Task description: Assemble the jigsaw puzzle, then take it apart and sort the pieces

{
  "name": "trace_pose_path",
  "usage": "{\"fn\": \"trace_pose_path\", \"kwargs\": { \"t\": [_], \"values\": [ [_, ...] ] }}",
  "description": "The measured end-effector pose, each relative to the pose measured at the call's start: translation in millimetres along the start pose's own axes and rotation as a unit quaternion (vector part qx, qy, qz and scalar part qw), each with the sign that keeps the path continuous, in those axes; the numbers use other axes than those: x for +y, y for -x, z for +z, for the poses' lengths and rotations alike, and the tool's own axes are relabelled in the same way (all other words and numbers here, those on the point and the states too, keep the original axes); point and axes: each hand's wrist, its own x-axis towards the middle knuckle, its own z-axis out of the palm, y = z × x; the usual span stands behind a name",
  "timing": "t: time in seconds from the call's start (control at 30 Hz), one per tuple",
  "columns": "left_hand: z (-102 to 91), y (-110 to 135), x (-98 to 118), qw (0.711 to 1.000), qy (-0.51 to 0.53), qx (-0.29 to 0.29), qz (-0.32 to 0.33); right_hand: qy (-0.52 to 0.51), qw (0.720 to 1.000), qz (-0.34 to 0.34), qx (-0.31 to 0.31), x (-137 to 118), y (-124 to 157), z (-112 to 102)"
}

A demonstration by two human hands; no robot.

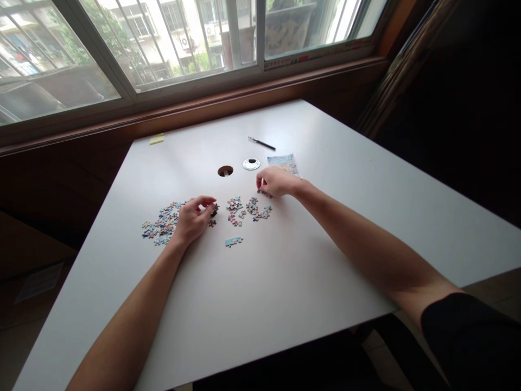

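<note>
On the white table, my left hand (pixel 193 218) rests at the right edge of a loose heap of jigsaw puzzle pieces (pixel 160 224). Its fingers are curved, with a gap between thumb and forefinger, beside a few dark pieces (pixel 213 221). My right hand (pixel 277 182) reaches farther out, its fingertips pinched on a small puzzle piece (pixel 260 190) at the tabletop; the hand partly hides it. Between the hands lie small clusters of pieces (pixel 234 204), (pixel 253 208). Nearer to me is a joined light-blue strip of pieces (pixel 233 241).
Beyond my right hand lies a printed picture sheet (pixel 283 163), partly covered. A round hole (pixel 225 171) opens in the table, with a silver ring cover (pixel 251 163) beside it. A black pen (pixel 262 143) and a yellow sticky note (pixel 157 139) lie toward the window (pixel 183 43).
</note>
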Motion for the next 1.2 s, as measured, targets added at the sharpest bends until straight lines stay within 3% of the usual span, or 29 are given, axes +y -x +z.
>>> {"fn": "trace_pose_path", "kwargs": {
  "t": [0.2, 0.5, 0.83, 0.93, 1.0, 1.1, 1.2],
  "values": [
    [-0.3, 0, -2, 1.000, 0.005, -0.010, -0.025, 0.035, 0.999, 0.000, 0.000, -3, 3, -2],
    [0.6, -1, -5, 0.998, -0.059, 0.002, 0.007, 0.048, 0.999, -0.006, -0.005, -3, 3, -2],
    [1.4, -3, -6, 0.998, 0.040, -0.012, -0.042, 0.035, 0.999, -0.015, -0.004, -3, 5, -2],
    [0.7, -2, -1, 1.000, -0.019, -0.002, 0.000, 0.033, 0.999, -0.018, 0.001, -2, 4, -1],
    [0.2, 0, 4, 0.994, -0.077, -0.014, 0.079, 0.032, 0.999, -0.028, 0.009, -3, 3, -1],
    [0.3, 3, 11, 0.967, -0.140, -0.083, 0.197, 0.026, 0.998, -0.060, 0.020, -5, 3, -1],
    [1.1, 5, 14, 0.950, -0.170, -0.139, 0.222, 0.002, 0.989, -0.145, 0.023, -11, 4, 1]
  ]
}}
